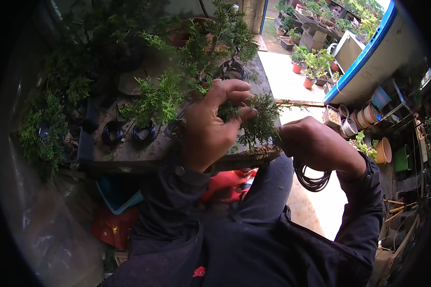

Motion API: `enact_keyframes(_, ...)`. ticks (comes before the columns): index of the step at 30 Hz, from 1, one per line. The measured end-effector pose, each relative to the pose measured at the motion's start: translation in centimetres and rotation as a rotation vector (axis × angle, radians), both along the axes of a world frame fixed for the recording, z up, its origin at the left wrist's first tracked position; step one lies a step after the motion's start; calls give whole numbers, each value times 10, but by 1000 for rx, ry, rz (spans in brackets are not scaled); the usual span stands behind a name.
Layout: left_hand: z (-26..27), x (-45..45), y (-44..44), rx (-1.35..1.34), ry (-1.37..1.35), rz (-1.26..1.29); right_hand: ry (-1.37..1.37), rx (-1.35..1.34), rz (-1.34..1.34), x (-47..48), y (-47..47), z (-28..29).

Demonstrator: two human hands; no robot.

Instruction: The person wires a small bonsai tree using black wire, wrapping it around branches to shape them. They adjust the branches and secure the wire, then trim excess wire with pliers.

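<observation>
My left hand [210, 123] curls its thumb and fingers around a green juniper branch [260, 118] at the near right of the worktable [125, 150]. My right hand [318, 143] is closed beside the branch's outer end. Beneath that fist hangs a coil of black wire [313, 182]; its fingertips are turned from view, so I cannot tell whether they also pinch the branch. Brighter juniper foliage [161, 97] spreads left of my left hand. Two coils of black wire, a left one [112, 132] and another [144, 133], lie on the table, with a larger coil [235, 70] farther back.
A dark pot [86, 145] with a juniper stands at the table's left edge. A terracotta pot [190, 30] is behind the foliage. Below the table are a blue bin [118, 199] and a red item [222, 186]. Stacked pots [364, 116] and a blue-edged door [362, 64] are at right.
</observation>
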State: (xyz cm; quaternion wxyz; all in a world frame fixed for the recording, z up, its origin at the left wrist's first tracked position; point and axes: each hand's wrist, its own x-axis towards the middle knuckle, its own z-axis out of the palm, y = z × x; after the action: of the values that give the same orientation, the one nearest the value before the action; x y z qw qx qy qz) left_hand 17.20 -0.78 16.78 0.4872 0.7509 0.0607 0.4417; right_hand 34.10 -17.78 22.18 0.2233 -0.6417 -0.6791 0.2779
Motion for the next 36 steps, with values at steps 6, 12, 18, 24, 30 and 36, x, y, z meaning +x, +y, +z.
enact_keyframes(6,9,-6,4,-4,107,-98,257,-31,-128,-18,-18,22)
enact_keyframes(12,20,-8,3,80,215,-121,314,-30,-190,-9,-14,22)
enact_keyframes(18,25,-2,1,154,254,-102,166,-9,-75,4,-17,27)
enact_keyframes(24,28,-1,2,201,255,-40,743,-15,-42,33,-4,35)
enact_keyframes(30,29,1,4,103,162,-119,874,44,-25,35,-13,15)
enact_keyframes(36,25,5,2,53,121,-99,1134,47,23,38,-17,-11)
